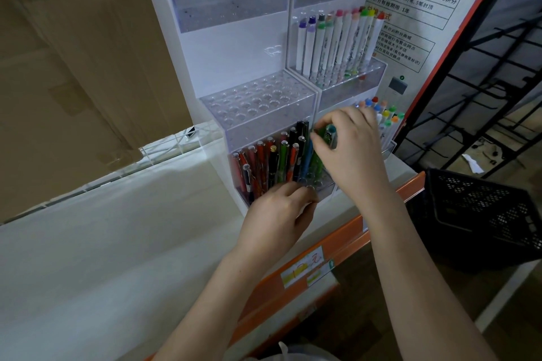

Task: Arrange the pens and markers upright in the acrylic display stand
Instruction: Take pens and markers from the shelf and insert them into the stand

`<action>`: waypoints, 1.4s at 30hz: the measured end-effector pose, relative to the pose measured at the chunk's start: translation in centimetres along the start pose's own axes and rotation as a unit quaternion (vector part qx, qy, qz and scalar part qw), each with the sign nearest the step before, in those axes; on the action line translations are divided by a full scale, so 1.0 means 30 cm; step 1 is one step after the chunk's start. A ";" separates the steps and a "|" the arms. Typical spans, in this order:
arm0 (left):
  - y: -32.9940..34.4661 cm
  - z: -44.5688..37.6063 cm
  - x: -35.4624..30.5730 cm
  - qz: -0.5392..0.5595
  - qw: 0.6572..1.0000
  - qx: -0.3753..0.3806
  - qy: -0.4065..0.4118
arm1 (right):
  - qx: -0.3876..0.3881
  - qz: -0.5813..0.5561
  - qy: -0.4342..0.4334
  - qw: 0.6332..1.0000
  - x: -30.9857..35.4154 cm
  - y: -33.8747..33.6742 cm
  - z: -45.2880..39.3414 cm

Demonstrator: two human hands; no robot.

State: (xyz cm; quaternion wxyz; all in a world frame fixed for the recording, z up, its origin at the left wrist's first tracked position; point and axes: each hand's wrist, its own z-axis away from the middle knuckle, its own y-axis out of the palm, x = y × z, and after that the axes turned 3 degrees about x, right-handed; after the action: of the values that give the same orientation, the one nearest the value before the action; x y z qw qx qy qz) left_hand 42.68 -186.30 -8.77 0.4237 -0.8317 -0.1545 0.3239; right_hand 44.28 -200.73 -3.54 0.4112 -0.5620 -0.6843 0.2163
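While the left hand rests curled at the front of the clear acrylic display stand, probably to steady it, the right hand pinches green pens at centre frame, above the lowest tier's crowded orange and black pens.

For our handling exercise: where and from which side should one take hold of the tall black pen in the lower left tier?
Pinch the black pen by its top end, coming from above: it stands upright, its top clear of its neighbours, while the shaft is crowded by them.
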 end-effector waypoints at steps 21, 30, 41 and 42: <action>-0.022 0.008 -0.028 0.004 1.000 0.009 0.001 | 0.012 -0.052 -0.026 0.998 -0.002 -0.030 0.027; -0.071 0.101 0.015 -0.036 0.999 -0.007 0.009 | 0.006 -0.071 0.019 0.997 0.052 -0.045 0.209; -0.229 0.333 0.125 -0.195 0.979 -0.041 -0.033 | 0.086 -0.084 -0.116 0.986 0.286 0.077 0.432; -0.253 0.368 0.135 -0.211 0.975 -0.040 -0.058 | 0.097 -0.106 -0.136 0.980 0.318 0.097 0.440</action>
State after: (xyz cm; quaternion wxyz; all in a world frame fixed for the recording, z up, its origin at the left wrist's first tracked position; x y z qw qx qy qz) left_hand 38.43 -172.96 -9.06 0.4394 -0.7763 -0.3636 0.2685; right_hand 35.09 -188.72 -10.19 0.3876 -0.4086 -0.7654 0.3114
